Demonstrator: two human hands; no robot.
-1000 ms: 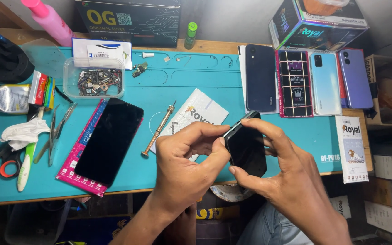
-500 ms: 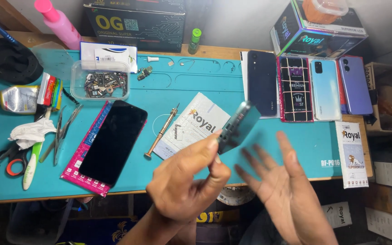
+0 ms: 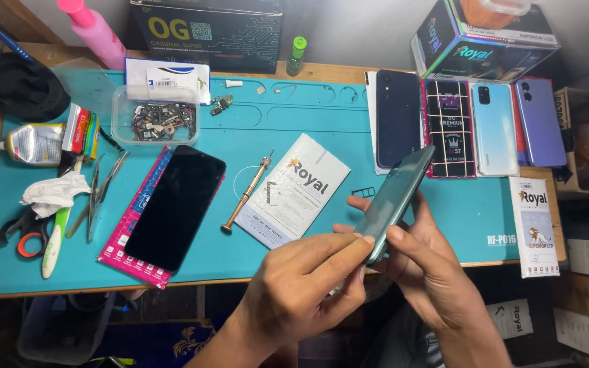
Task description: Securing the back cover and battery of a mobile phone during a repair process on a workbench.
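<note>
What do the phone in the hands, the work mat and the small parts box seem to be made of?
The green phone, held by both hands, shows a smooth, glossy back, probably glass or polished plastic; it reflects light. The teal work mat looks like matte silicone rubber, with moulded grooves near its far edge. The small parts box is clear plastic: the metal bits inside show through its walls.

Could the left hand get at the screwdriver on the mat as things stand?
Probably yes, once freed: the left hand now grips the green phone, but the screwdriver lies uncovered on the teal mat just ahead.
</note>
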